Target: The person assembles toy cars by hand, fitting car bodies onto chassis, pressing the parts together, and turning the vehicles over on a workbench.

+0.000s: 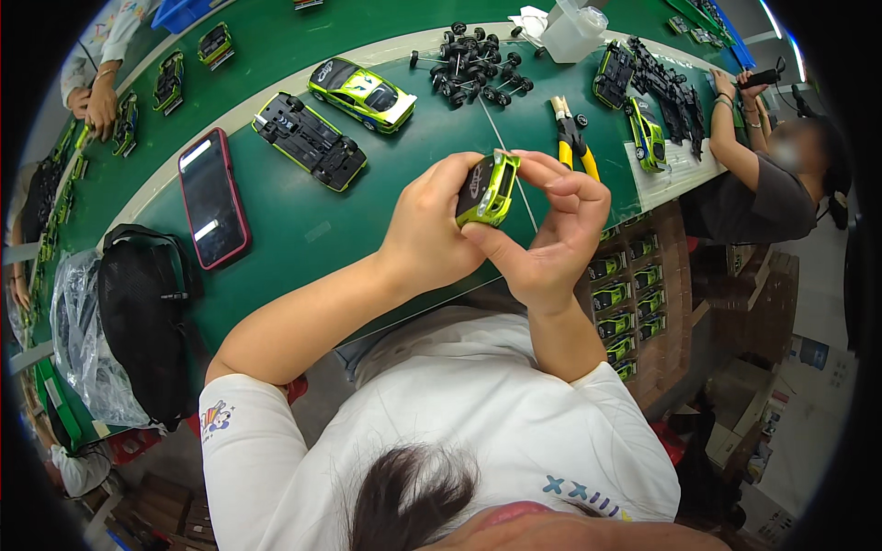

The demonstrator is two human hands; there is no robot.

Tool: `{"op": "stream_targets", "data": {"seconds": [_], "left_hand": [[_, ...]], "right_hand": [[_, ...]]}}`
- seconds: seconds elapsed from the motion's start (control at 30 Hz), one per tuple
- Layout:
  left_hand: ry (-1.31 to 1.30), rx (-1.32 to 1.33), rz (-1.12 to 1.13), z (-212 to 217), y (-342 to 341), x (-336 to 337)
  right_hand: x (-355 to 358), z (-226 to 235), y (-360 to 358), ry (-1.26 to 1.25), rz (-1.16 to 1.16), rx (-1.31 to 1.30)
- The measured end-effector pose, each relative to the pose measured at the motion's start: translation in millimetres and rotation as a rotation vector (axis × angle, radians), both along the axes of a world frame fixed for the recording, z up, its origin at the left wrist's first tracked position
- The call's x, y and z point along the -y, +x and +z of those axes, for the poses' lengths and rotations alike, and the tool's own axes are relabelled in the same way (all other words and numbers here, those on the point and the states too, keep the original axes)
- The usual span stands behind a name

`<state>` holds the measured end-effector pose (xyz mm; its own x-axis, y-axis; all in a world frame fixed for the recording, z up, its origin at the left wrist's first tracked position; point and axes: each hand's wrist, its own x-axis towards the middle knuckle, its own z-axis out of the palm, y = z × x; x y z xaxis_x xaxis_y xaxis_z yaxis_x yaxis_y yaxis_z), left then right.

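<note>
Between my two hands, above the near edge of the green table, is a lime-green and black toy car (490, 190), one end turned up toward me. My left hand (427, 216) wraps its left side. The thumb and fingertips of my right hand (556, 225) close on its right end. Just beyond lie a toy car standing on its wheels (365, 94) and another turned over, its black underside (310, 140) up. Farther off is a heap of small black wheels on axles (471, 66). Yellow-handled pliers (571, 138) lie to the right of the heap.
A red-cased phone (213, 197) and a black mesh bag (145, 321) lie at left. Black chassis parts (668, 92) and a white plastic container (574, 32) are at far right. A box of toy cars (629, 308) stands below the table edge. Co-workers sit at both sides.
</note>
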<state>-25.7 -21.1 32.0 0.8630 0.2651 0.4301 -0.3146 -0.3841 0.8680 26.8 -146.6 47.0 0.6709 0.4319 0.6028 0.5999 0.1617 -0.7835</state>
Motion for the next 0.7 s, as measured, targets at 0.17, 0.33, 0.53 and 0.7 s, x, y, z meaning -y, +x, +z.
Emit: {"op": "stream_targets", "data": {"seconds": [0.17,0.33,0.53,0.7], "left_hand": [[-0.365,-0.055,-0.142,4,-1,-6],[-1.163,-0.287,-0.215,-6,10,-23],[-1.291,-0.288,-0.225,-13,13,-13],[-1.296,-0.348,-0.179,-12,11,-13]], "right_hand": [[-5,6,-2,0.013,0.052,0.139],[24,5,11,-0.083,-0.166,-0.060],[12,-21,-7,-0.409,-0.165,0.033],[6,-28,-9,-0.368,-0.192,0.016]]}}
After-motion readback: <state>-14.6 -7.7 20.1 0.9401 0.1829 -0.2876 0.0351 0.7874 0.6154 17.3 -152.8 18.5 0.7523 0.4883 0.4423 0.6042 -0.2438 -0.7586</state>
